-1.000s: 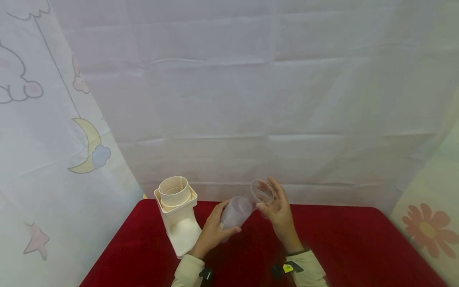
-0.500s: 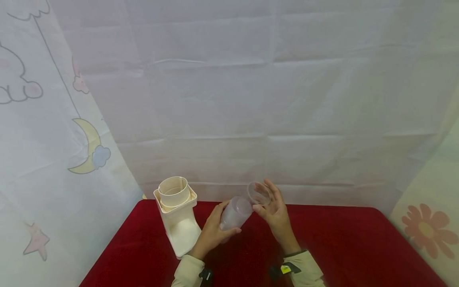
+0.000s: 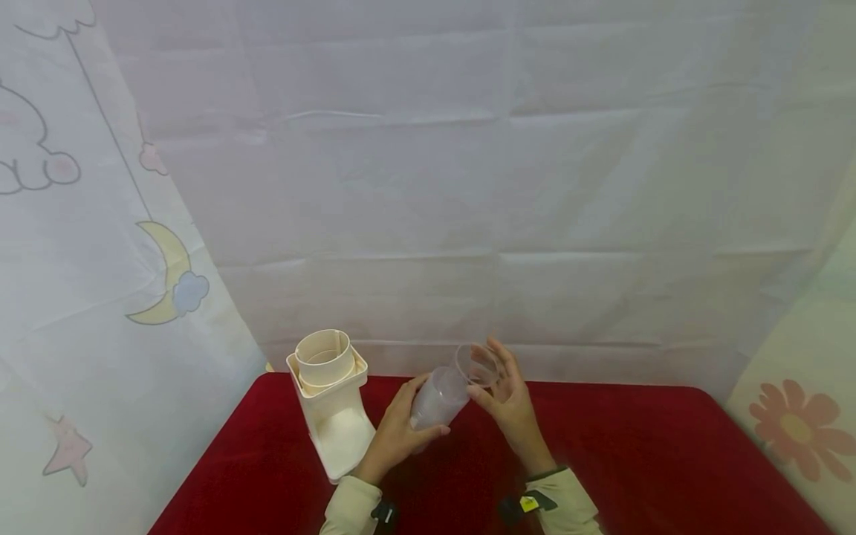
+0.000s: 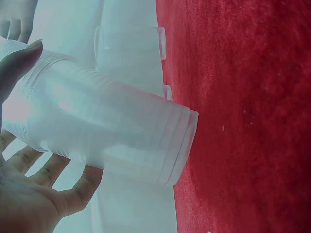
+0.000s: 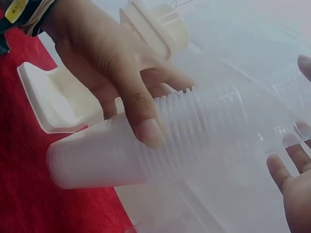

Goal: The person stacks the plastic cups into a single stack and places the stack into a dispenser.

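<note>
Nearest, two beige sleeves [image 3: 351, 507] with dark wrist straps reach over the red cloth-covered bench [image 3: 622, 461]. The left hand [image 3: 396, 429] has its fingers and thumb curled around a long, nested stack of translucent plastic cups [image 3: 436, 405], held up off the cloth; the wide wrap probably keeps the smooth, tapering cups from slipping apart. The stack slants so that its rimmed end faces right and far, which seems meant to give the right hand [image 3: 515, 412] easy access. That hand clasps a single clear plastic cup [image 3: 458, 362] between thumb and fingers, roughly in line with the stack and meeting its end; see-through walls hide how deeply they overlap. To the left, a cream plastic stand with a round collar [image 3: 341, 438] has its opening upward, likely so cups can drop in. Beyond hangs a creased pale sheet [image 3: 414, 223].
</note>
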The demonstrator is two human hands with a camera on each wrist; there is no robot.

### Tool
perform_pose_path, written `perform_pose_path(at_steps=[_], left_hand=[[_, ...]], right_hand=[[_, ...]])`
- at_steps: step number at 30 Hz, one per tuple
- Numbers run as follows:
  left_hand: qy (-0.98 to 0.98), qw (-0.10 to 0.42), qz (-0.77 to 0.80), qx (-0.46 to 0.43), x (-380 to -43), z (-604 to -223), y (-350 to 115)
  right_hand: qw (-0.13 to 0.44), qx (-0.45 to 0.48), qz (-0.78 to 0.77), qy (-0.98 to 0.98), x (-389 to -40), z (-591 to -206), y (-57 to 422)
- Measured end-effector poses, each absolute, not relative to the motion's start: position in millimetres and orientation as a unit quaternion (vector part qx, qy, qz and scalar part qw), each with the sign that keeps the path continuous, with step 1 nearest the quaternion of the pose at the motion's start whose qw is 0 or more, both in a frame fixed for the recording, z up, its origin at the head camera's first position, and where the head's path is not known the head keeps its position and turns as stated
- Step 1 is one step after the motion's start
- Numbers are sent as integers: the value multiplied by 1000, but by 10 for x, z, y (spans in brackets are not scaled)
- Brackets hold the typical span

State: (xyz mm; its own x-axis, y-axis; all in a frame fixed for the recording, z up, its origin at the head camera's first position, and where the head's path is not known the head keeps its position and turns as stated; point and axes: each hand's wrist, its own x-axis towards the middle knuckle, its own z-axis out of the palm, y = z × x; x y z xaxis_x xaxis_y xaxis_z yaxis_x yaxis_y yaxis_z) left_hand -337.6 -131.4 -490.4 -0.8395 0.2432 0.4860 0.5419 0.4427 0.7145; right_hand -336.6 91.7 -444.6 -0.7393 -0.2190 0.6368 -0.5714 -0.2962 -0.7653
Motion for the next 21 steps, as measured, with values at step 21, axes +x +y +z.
perform_pose_path(at_steps=[21], left_hand=[[-834, 154, -471, -242, -3379, -4906, -1313]], right_hand=[[124, 325, 697, -627, -3419, -4572, 838]])
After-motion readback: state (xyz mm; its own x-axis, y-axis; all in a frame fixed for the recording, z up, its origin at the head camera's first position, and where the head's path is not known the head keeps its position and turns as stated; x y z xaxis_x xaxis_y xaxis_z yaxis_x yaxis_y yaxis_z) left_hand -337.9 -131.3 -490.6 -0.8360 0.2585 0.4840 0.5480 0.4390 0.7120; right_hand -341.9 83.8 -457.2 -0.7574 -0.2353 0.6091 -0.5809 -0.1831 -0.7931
